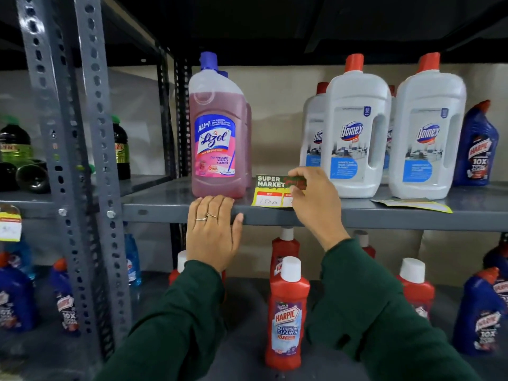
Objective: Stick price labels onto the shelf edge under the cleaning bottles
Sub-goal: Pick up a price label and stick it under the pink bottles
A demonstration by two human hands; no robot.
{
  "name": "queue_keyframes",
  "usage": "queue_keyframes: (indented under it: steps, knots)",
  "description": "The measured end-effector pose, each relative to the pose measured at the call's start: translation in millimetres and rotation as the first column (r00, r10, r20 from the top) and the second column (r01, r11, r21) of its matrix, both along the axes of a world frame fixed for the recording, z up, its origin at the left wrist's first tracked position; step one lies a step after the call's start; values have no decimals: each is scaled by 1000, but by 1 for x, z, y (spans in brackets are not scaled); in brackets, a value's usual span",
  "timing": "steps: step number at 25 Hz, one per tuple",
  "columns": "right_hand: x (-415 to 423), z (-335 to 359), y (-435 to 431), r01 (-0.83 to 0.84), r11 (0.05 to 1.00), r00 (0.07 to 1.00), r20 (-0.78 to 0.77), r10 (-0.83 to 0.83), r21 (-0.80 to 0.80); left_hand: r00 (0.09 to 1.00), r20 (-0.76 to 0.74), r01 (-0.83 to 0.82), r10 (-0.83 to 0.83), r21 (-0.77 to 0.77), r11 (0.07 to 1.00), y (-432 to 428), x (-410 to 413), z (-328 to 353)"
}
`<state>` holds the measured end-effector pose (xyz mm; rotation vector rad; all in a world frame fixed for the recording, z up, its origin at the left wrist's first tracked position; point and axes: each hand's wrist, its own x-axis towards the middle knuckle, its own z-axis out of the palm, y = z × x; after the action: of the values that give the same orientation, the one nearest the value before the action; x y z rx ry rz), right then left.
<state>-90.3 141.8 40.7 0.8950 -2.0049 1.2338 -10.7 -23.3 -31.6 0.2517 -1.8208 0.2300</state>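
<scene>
My right hand (313, 204) pinches a green and yellow "Super Market" price label (270, 191) by its top right corner, just above the grey shelf edge (384, 220). The label hangs between a pink Lizol bottle (217, 133) and two white Domex bottles (356, 133). My left hand (213, 232) lies flat against the shelf edge below the Lizol bottle, fingers together and holding nothing. More yellow-edged labels (412, 204) lie flat on the shelf in front of the right Domex bottle (428, 133).
A blue Harpic bottle (477, 149) stands at the far right. Red Harpic bottles (287, 317) and blue ones fill the lower shelf. Perforated grey uprights (82, 160) rise at left, with dark bottles behind. A label (10, 225) hangs on the left shelf.
</scene>
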Motion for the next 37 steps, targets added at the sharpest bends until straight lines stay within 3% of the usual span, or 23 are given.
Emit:
queue_keyframes:
  steps: [2, 4, 6, 8, 13, 18, 26, 33, 37]
  knots:
    - [5, -2, 5, -144, 972, 988, 34, 152, -185, 999, -13, 52, -52, 57, 997, 5, 2, 1]
    - [12, -5, 6, -276, 927, 949, 81, 305, -255, 970, -64, 244, -236, 192, 950, 12, 6, 6]
    - [20, -11, 5, -350, 918, 931, 40, 363, -188, 843, -185, 537, -505, 291, 792, 16, 14, 11]
    - [31, -17, 0, -346, 937, 936, -90, 340, -55, 743, -221, 667, -632, 319, 673, 13, 26, 16]
    - [49, -33, -22, -325, 944, 922, -203, 331, 65, 846, 29, 518, -533, 193, 833, -7, 59, 29]
    - [58, -38, -39, -283, 959, 952, -121, 282, 10, 855, 106, 455, -508, 318, 832, -20, 79, 29]
    - [64, -43, -46, -268, 963, 958, -109, 264, -24, 865, 186, 414, -465, 257, 873, -25, 75, 34]
    - [65, -45, -50, -187, 981, 982, -27, 188, 57, 843, 274, 385, -462, 292, 875, -31, 77, 26]
    - [65, -46, -54, -134, 987, 991, -11, 136, 93, 855, 245, 382, -457, 300, 874, -31, 76, 26]
